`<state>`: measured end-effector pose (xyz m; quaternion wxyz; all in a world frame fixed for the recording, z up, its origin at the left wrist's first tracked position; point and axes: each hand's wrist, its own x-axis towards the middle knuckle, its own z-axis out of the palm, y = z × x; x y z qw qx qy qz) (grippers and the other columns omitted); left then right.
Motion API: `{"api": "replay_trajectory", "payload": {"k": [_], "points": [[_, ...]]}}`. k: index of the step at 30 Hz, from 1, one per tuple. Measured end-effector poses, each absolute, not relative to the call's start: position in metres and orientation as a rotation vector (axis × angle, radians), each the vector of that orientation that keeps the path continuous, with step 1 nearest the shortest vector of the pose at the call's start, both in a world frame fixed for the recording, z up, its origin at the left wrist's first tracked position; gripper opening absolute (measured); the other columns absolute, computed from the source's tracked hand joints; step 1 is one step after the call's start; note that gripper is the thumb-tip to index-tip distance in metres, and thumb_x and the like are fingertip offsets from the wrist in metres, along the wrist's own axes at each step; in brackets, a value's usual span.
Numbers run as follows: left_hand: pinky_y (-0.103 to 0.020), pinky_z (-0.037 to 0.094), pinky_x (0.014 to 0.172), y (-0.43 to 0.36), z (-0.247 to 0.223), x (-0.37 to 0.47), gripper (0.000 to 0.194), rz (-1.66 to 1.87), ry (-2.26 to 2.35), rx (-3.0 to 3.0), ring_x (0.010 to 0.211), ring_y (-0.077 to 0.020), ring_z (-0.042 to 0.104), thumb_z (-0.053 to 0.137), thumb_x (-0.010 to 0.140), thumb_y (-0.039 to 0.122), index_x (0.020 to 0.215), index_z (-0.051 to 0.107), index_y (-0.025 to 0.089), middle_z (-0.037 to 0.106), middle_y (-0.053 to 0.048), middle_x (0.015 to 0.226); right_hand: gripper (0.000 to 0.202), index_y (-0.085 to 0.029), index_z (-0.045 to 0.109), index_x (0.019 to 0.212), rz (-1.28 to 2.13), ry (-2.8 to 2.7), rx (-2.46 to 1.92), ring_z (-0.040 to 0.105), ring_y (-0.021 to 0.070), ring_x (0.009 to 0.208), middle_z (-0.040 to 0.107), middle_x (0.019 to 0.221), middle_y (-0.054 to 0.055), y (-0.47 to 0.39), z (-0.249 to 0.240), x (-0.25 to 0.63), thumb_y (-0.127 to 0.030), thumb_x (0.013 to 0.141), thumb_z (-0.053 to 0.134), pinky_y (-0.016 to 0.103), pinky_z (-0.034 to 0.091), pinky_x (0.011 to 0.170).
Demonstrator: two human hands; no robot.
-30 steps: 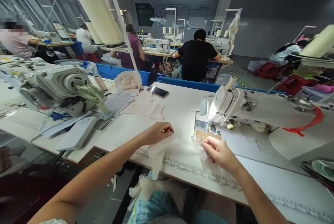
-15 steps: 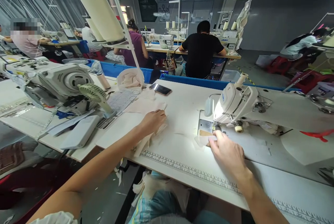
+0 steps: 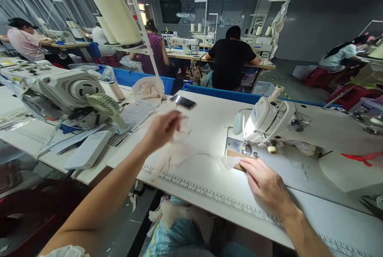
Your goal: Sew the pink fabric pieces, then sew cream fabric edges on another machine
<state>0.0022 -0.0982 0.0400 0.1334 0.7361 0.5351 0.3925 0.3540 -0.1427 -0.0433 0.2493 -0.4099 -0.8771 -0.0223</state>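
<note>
head view: l hand [image 3: 163, 130] has shifted toward 10 o'clock; it's blurred, so can't tell if it's pinching anything. r hand [image 3: 266, 185] stays w/ fingers together at the sheer cloth [image 3: 229, 163], approx 4–5 o'clock from centre, beside the sewing machine [image 3: 263, 119], so prob it alone steadies that bit.

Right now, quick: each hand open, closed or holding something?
Left hand: blurred, partly curled; can't tell if it holds anything.
Right hand: touching sheer fabric by the sewing machine; can't tell if gripping.
</note>
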Motion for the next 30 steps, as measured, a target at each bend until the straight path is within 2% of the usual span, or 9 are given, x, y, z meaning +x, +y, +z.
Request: {"api": "replay_trajectory", "payload": {"k": [3,5,8,11,15,17,20,22,30], "points": [[-0.024,0.039,0.057,-0.107,0.009,0.033,0.024,0.609,1.257,2.031,0.054,-0.0121,0.054,0.043,0.094,0.036,0.091,0.06,0.019,0.069,0.0,0.068,0.038,-0.02,0.066,0.12,-0.107,-2.414,-1.108,0.065,0.0251,0.105,0.072,0.118,0.009,-0.143,-0.046,0.355,-0.007,0.09,0.045,0.04,0.056,0.087],[-0.025,0.041,0.06,-0.097,-0.011,0.044,0.019,0.497,1.207,1.952,0.058,-0.0139,0.058,0.044,0.094,0.034,0.091,0.055,0.019,0.07,0.0,0.068,0.038,-0.02,0.066,0.121,-0.156,-2.422,-1.117,0.065,0.0242,0.102,0.072,0.118,0.009,-0.144,-0.046,0.355,-0.008,0.091,0.046,0.038,0.055,0.086],[-0.027,0.043,0.065,-0.067,-0.023,0.044,0.01,0.558,1.312,1.91,0.066,-0.0168,0.063,0.047,0.091,0.03,0.087,0.048,0.021,0.07,0.0,0.066,0.038,-0.018,0.066,0.123,-0.254,-2.441,-1.146,0.063,0.0225,0.095,0.072,0.12,0.008,-0.147,-0.047,0.352,-0.009,0.093,0.045,0.036,0.053,0.082],[-0.026,0.041,0.064,-0.047,-0.012,0.042,0.009,0.589,1.378,1.955,0.064,-0.0158,0.06,0.047,0.089,0.026,0.081,0.045,0.022,0.072,0.0,0.066,0.038,-0.017,0.065,0.124,-0.326,-2.462,-1.187,0.06,0.0222,0.091,0.07,0.125,0.008,-0.149,-0.048,0.346,-0.008,0.092,0.046,0.035,0.05,0.077],[-0.024,0.032,0.051,-0.055,0.008,0.071,0.013,0.473,1.159,1.957,0.049,-0.0107,0.045,0.049,0.087,0.03,0.081,0.053,0.019,0.074,-0.001,0.074,0.035,-0.015,0.066,0.122,-0.406,-2.463,-1.222,0.057,0.0222,0.085,0.069,0.126,0.01,-0.15,-0.047,0.34,-0.009,0.093,0.046,0.035,0.046,0.07],[-0.024,0.031,0.05,-0.064,0.011,0.098,0.017,0.467,1.023,1.966,0.049,-0.0094,0.043,0.053,0.084,0.03,0.073,0.059,0.017,0.071,0.0,0.068,0.035,-0.016,0.066,0.121,-0.423,-2.468,-1.242,0.055,0.0219,0.082,0.069,0.124,0.01,-0.151,-0.046,0.338,-0.009,0.094,0.045,0.035,0.044,0.068],[-0.023,0.032,0.052,-0.069,0.004,0.135,0.023,0.525,0.943,1.971,0.053,-0.0103,0.046,0.058,0.079,0.029,0.06,0.058,0.017,0.059,0.002,0.056,0.033,-0.017,0.066,0.119,-0.432,-2.465,-1.273,0.053,0.0218,0.079,0.072,0.114,0.009,-0.152,-0.044,0.338,-0.01,0.095,0.044,0.035,0.042,0.066],[-0.023,0.034,0.052,-0.065,-0.006,0.151,0.021,0.529,0.964,1.945,0.055,-0.0113,0.048,0.061,0.076,0.029,0.058,0.057,0.017,0.055,0.003,0.055,0.031,-0.017,0.067,0.116,-0.428,-2.461,-1.284,0.052,0.0218,0.076,0.072,0.107,0.008,-0.153,-0.044,0.338,-0.011,0.096,0.044,0.035,0.041,0.065],[-0.024,0.04,0.058,-0.054,-0.031,0.159,0.008,0.505,1.089,1.931,0.062,-0.015,0.058,0.055,0.074,0.022,0.067,0.055,0.019,0.063,0.002,0.063,0.035,-0.016,0.067,0.118,-0.31,-2.409,-1.277,0.055,0.0221,0.081,0.072,0.115,0.008,-0.154,-0.042,0.339,-0.007,0.092,0.044,0.036,0.047,0.069]]}}
